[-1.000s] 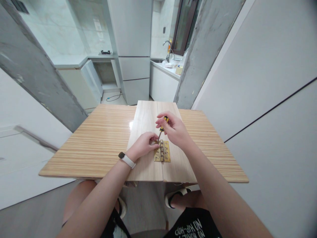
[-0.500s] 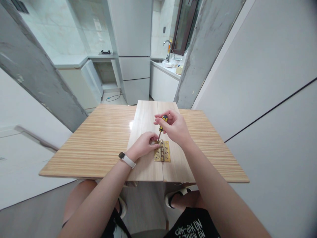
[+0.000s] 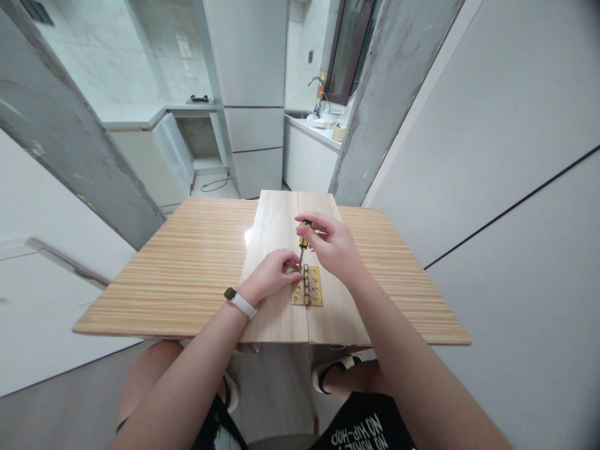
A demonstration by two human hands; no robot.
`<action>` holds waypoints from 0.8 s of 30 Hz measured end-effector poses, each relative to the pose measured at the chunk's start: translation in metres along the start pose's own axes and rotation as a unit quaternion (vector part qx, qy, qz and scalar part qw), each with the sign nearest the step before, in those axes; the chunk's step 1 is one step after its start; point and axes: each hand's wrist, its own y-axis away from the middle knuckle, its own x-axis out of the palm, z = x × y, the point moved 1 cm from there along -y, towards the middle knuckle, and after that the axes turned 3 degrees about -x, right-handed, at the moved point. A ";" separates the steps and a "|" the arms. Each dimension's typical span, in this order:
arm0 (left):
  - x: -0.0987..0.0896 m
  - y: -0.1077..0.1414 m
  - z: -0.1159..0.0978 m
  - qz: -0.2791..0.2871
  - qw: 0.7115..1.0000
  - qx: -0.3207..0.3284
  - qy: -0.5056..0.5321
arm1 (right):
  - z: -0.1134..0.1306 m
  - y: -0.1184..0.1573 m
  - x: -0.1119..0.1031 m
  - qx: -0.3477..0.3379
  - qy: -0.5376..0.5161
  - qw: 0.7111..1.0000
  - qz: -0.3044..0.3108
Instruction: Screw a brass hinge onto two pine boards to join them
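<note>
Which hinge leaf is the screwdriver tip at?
The left leaf: the screwdriver points down at its far end, where the left hand also reaches. The right leaf has neither tool nor hand on it.

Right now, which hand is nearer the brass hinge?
Left. The left hand is at the hinge by its far left corner; the right hand is raised farther off, holding the screwdriver.

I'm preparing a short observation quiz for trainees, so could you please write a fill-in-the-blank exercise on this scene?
1. The right hand holds a black-and-yellow ____.
2. A watch with a ____ band is worn above the left hand.
3. The gold-coloured butt hinge spans the seam between ____ pale wooden boards.
4. The left hand's fingers are at the hinge's ____ leaf.

Missing words: screwdriver; white; two; left.
</note>
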 end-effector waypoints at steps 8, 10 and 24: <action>0.000 -0.001 0.001 0.000 1.000 -0.009 0.001 | 0.002 -0.001 0.004 0.038 -0.051 0.998 -0.018; 0.000 0.000 0.001 0.001 1.000 -0.007 0.002 | 0.002 0.000 0.001 0.047 -0.058 0.997 0.002; 0.001 0.000 0.002 -0.005 1.000 -0.003 -0.004 | 0.009 0.003 0.008 0.003 0.000 0.999 0.035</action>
